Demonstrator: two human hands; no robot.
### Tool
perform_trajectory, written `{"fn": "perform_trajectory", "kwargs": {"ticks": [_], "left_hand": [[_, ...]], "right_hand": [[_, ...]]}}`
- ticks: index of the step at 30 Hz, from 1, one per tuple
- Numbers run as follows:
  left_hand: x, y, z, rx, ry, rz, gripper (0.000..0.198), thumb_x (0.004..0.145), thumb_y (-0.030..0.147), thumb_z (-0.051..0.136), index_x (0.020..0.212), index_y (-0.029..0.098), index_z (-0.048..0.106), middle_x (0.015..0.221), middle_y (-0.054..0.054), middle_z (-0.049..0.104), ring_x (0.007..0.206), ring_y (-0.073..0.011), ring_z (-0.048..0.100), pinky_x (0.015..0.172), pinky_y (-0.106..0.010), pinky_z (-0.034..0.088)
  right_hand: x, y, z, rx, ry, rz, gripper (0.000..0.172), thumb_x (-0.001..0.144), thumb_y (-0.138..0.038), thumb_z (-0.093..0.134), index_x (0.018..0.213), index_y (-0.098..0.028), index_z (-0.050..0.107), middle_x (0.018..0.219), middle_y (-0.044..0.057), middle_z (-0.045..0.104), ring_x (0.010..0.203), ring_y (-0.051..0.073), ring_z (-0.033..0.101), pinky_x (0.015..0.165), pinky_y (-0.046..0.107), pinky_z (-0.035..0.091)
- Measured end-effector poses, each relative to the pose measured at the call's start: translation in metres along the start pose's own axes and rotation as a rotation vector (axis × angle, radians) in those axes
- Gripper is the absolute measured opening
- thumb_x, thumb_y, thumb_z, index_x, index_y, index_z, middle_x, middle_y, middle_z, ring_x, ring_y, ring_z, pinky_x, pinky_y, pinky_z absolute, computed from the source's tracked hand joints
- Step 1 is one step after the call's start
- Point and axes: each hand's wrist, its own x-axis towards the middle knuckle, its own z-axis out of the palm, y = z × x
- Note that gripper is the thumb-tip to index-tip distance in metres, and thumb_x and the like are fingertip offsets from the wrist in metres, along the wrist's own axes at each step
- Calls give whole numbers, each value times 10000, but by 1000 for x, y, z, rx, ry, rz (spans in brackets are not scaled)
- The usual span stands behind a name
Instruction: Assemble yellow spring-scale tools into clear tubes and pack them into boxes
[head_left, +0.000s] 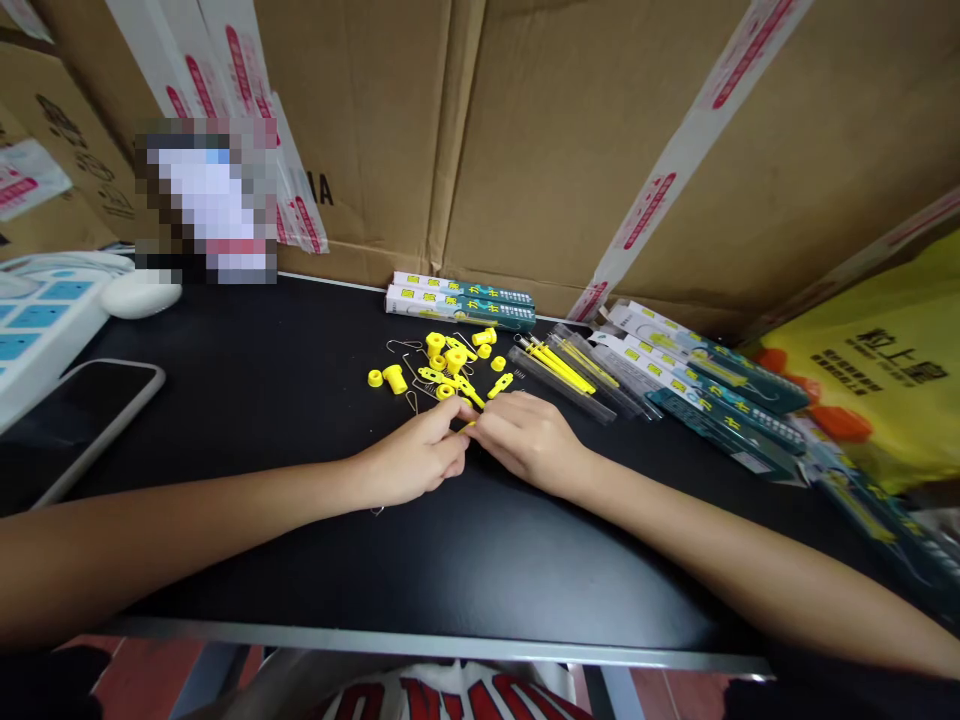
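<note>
My left hand (420,450) and my right hand (529,437) meet over the middle of the black table, fingertips close together. A small yellow plastic piece (469,427) shows between the left thumb and fingers, and the right fingers close on its other end; most of it is hidden. Just beyond my hands lies a loose group of yellow plastic caps (394,378), flat yellow pieces (500,385), bent wire hooks (405,346) and a small spring (519,374). Clear plastic tubes (592,400) and yellow rods (559,365) lie to the right of the group.
Printed narrow boxes (461,305) stand at the back, with more boxes (720,400) stacked at the right. A yellow bag (862,350) sits far right. At left are a phone (75,430), a power strip (52,315) and a white rounded object (141,294). Cardboard boxes (360,120) wall the back.
</note>
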Motion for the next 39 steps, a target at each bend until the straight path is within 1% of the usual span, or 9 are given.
{"fn": "perform_trajectory", "kwargs": {"ticks": [4,8,10,12,17,19,23,32,39], "left_hand": [[-1,-2,1,11,13,46,111,917,140,310,947,212,389,532,114,384,364,-33,276,350,-106,254],[-1,-4,0,4,6,55,60,943,213,328,961,213,385,543,113,389,364,-31,269,348,-109,231],[0,-4,-1,0,1,43,53,945,222,328,958,214,379,543,116,388,359,-29,263,347,-109,221],[0,-4,-1,-10,-4,38,54,942,214,328,960,215,379,540,120,388,353,-28,261,347,-109,222],[1,-5,0,-27,3,60,94,910,165,334,961,217,393,521,126,386,351,-29,259,349,-108,246],[1,-6,0,-13,3,80,94,908,170,335,962,218,396,523,123,388,358,-30,264,349,-108,250],[1,-7,0,15,18,98,97,912,164,323,956,213,393,527,116,391,374,-37,280,354,-113,258],[-1,-6,0,18,13,90,58,941,226,338,970,210,385,541,108,397,389,-40,283,356,-113,251],[1,-3,-3,-55,-34,1,57,932,214,335,971,229,373,548,118,395,336,-28,241,312,-96,196]], "right_hand": [[0,-2,-1,-21,-1,-8,269,970,-167,417,716,-190,501,593,-7,502,559,134,407,565,274,303],[-1,-6,4,366,-25,329,294,975,-232,452,687,-201,399,590,-46,435,514,87,380,522,211,319],[-1,-8,5,483,-28,430,321,975,-245,458,674,-205,356,583,-60,399,491,69,365,495,189,308],[0,-8,5,433,-15,390,318,976,-243,455,673,-202,368,584,-55,412,499,73,373,505,194,311],[3,-3,-3,-84,8,-33,259,965,-157,435,723,-182,526,592,-6,516,564,135,421,568,275,302],[4,-2,-6,-190,4,-95,274,959,-134,432,715,-184,546,582,-4,520,567,143,424,566,287,289],[3,-2,-5,-120,5,-48,280,963,-150,436,702,-185,531,581,-5,523,558,139,418,565,276,310],[-1,0,4,423,27,250,315,969,-227,467,668,-208,377,585,-37,415,524,99,367,524,220,310],[-4,-2,8,566,19,386,315,954,-244,485,666,-205,364,603,-47,382,526,84,363,526,210,316]]}}
